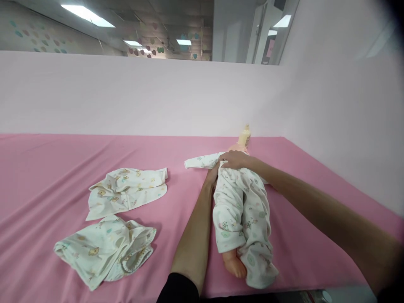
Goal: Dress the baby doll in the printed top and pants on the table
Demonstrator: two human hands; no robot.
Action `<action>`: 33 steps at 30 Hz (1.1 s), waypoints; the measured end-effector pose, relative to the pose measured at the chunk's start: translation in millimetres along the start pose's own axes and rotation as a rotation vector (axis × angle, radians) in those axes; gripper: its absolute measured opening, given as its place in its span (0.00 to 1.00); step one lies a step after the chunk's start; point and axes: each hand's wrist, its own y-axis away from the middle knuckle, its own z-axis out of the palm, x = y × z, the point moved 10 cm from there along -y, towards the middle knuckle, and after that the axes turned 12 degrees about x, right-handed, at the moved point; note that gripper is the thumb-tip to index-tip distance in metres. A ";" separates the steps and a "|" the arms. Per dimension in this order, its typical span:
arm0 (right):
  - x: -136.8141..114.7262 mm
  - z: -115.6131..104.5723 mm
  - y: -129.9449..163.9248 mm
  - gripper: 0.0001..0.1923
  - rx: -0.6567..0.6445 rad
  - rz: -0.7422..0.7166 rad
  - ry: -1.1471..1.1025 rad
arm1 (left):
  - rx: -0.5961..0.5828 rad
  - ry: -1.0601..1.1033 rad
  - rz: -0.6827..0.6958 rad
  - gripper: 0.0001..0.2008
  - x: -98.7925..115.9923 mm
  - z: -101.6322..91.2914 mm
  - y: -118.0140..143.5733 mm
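Observation:
A baby doll [235, 263] lies on its back on the pink sheet [63, 168], feet toward me, dressed in white printed trousers [241, 214] and a matching top [202, 161] with one sleeve stretched out to the left. My right hand [235, 160] rests palm down on the doll's chest, fingers curled over the top's hem. My left hand [212, 174] presses against the doll's left side at the waist; its fingers are mostly hidden by the clothing. A small cream bottle [244, 136] stands just beyond the doll's head.
Two more printed baby garments lie to the left: a top [126, 191] spread flat and a crumpled piece [104, 248] nearer me. A pale pink wall [142, 92] closes off the back and right side. The table's front edge runs below the doll's feet.

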 end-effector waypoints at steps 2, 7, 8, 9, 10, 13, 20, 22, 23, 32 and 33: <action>16.7 -4.8 0.9 0.12 0.039 0.029 0.030 | 0.020 0.017 0.021 0.21 1.5 -1.3 -1.8; 55.6 -18.1 8.9 0.16 0.156 0.161 0.144 | 0.027 0.021 0.035 0.25 1.6 -0.8 -2.7; 60.5 -18.9 10.4 0.16 0.178 0.190 0.163 | 0.024 0.022 0.038 0.26 1.8 -0.4 -2.5; 63.5 -18.7 11.6 0.17 0.195 0.215 0.177 | 0.023 0.020 0.039 0.26 1.8 -0.4 -2.4; 64.6 -17.7 12.7 0.17 0.207 0.232 0.186 | 0.021 0.014 0.040 0.26 1.8 -0.5 -2.6; 56.9 -16.3 17.9 0.16 0.243 0.244 0.151 | 0.028 -0.035 0.061 0.26 3.1 -3.5 -5.6; 48.0 -25.6 93.0 0.23 0.410 0.319 -0.338 | 0.037 -0.097 0.013 0.26 -1.9 -8.9 -8.5; 64.4 -11.3 131.1 0.19 0.423 0.444 -0.494 | 0.046 -0.123 -0.036 0.26 -5.5 -9.6 -2.9; 73.5 -0.6 149.2 0.18 0.421 0.505 -0.558 | 0.045 -0.134 -0.050 0.26 -5.7 -8.8 0.6; 109.2 116.6 190.0 0.12 0.429 1.154 -1.797 | 0.157 -0.503 0.012 0.19 16.9 -2.4 30.3; 107.7 120.2 184.1 0.12 0.481 1.183 -1.849 | 0.165 -0.587 0.039 0.19 21.1 -2.0 33.9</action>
